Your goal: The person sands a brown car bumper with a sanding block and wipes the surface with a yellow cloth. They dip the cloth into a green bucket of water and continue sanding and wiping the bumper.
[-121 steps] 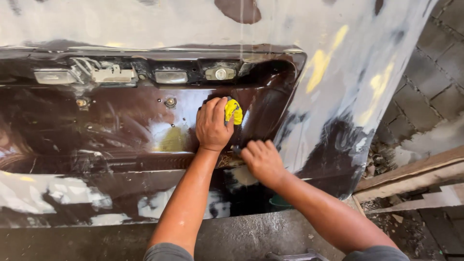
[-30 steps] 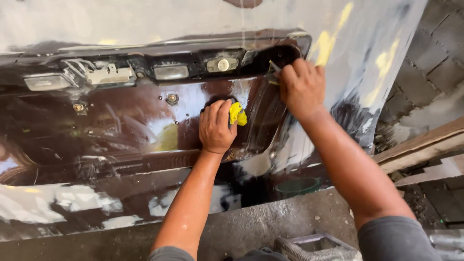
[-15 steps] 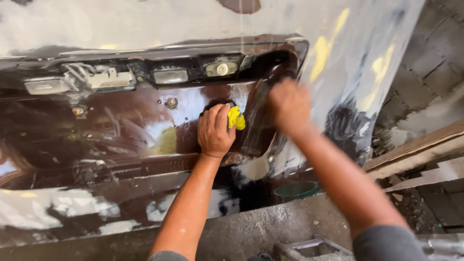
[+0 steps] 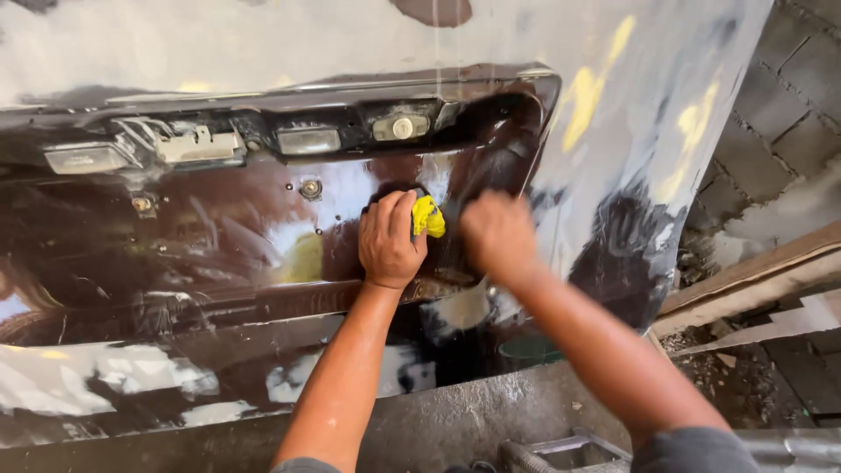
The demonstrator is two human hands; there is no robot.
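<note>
Two hands on dark car panel (image 4: 219, 254), frame centre. My left hand (image 4: 388, 238) clutches yellow cloth (image 4: 428, 215) against recess. My right hand (image 4: 497, 233) blurred beside it; grip unclear. Judged step: wet rubbing. Next move needs firm, even pressure.

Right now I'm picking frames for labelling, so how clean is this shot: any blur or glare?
Head view: the right hand is smeared by motion blur; the left hand, pressing a yellow cloth, is sharp. Daylight glare washes out the upper part of the glossy dark car panel, and reflections streak it. The recess with the lamps lies in shadow.
</note>
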